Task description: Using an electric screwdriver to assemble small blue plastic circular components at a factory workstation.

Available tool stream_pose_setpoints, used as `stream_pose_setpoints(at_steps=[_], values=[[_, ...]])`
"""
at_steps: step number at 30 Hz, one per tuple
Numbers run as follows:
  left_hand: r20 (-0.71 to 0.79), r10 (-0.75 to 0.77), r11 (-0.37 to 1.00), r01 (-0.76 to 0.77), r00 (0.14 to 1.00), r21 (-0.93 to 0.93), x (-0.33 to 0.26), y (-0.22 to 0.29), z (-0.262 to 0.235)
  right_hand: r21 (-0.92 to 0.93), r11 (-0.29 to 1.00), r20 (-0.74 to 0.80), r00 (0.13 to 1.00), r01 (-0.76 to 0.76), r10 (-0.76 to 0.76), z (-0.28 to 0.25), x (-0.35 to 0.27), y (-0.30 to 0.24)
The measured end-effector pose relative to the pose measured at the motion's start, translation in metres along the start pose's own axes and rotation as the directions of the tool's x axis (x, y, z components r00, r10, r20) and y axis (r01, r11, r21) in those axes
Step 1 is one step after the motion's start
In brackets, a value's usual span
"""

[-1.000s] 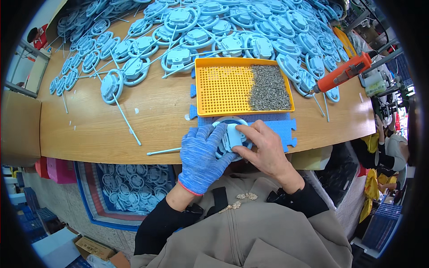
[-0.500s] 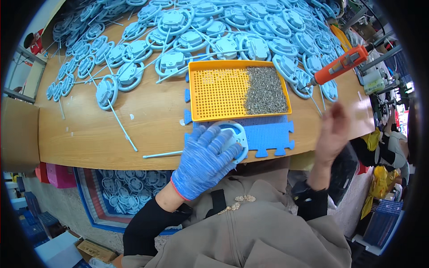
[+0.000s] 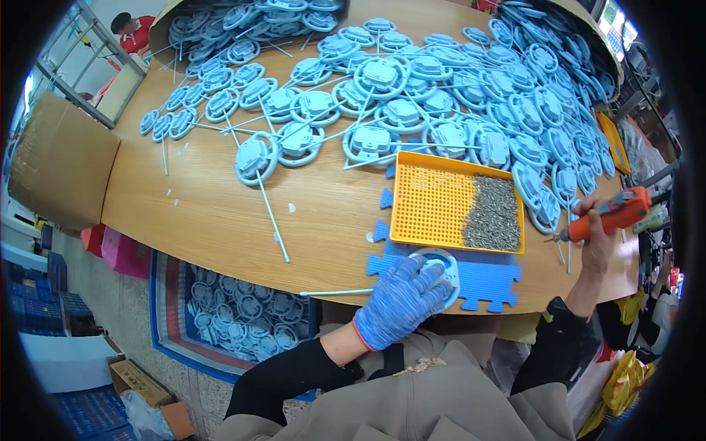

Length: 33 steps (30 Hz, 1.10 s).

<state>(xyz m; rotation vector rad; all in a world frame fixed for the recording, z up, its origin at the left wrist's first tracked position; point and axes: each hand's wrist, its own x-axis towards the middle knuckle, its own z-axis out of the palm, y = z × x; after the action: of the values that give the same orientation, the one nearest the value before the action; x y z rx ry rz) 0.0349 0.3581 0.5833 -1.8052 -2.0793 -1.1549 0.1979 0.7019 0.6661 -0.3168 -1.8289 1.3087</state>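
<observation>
Bench is crowded: a big heap of light-blue round plastic parts with long thin sticks point(image 3: 382, 81) covers the far half of the wooden table point(image 3: 206, 213), spilling right past the yellow perforated tray point(image 3: 434, 206), so the tray is hemmed in on its far and right sides. One loose part with stick point(image 3: 259, 158) lies alone left of centre, its stick pointing toward me, nothing around it. The tray holds a grey pile of small screws point(image 3: 491, 217) in its right portion; left portion is bare grid. A blue foam puzzle mat point(image 3: 489, 278) sits under the tray's near edge and runs to the table edge. Below the table on my left, a blue-rimmed bin point(image 3: 243, 323) full of the same blue parts. Brown cardboard sheet point(image 3: 59, 162) leans off the table's left end; a cardboard box point(image 3: 136, 378) and blue crates point(image 3: 33, 309) on the floor, pink container point(image 3: 121, 253) under the table edge. Yellow flat piece point(image 3: 614, 143) at far right, partly buried. Workpiece: a light-blue and white round part point(image 3: 443, 266) on the mat, just near of the tray, a thin white stick running left from it. My left hand point(image 3: 401, 298), blue knit glove, lies flat over it, pressing it down, fingers spread, mostly hiding it. My right hand point(image 3: 597, 235), bare, is closed around an orange electric screwdriver point(image 3: 614, 213), held right of the tray, bit pointing left-down, clear of the workpiece.
</observation>
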Motion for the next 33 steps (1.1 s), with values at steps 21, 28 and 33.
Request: stream_pose_setpoints(at_steps=[21,28,33], values=[[0.494,-0.283,0.923,0.094,0.822,0.372,0.141,-0.193,-0.075,0.541,0.837,0.008,0.995,-0.084,0.095,0.193,0.037,0.015],[0.466,-0.386,0.865,0.138,0.796,0.482,0.125,-0.173,-0.086,0.519,0.85,-0.032,0.992,-0.088,0.122,0.197,0.037,0.023],[0.42,-0.406,0.86,0.184,0.811,0.477,0.09,-0.159,-0.101,0.518,0.852,-0.037,0.993,-0.078,0.113,0.199,0.038,0.028]])
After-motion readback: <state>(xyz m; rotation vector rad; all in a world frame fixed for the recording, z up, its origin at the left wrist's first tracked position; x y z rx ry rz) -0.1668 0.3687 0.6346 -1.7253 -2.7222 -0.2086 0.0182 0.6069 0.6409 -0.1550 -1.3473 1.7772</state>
